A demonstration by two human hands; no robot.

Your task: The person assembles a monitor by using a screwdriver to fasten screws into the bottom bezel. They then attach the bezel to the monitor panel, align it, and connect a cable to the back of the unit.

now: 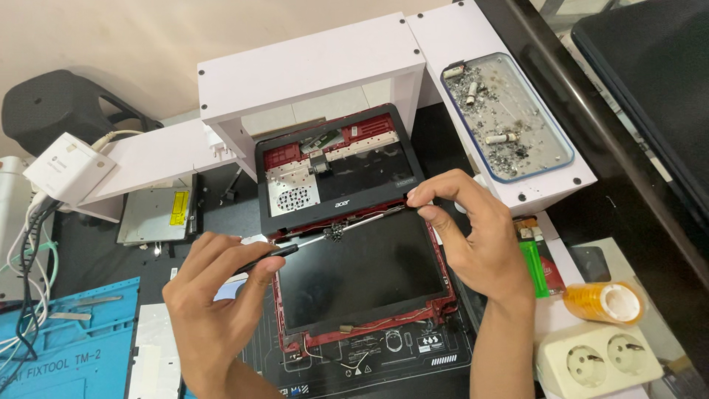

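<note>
Two pieces of a small red laptop [354, 244] lie apart on the dark mat [413, 362] before me: screen panel nearest, black bezel behind it. My right hand [473, 229] pinches the bezel's corner, fingers closed on it. My left hand [214, 295] is clamped on a black tool [269, 256], tip at the panel's top edge. A white shelf [310, 66] stands behind.
</note>
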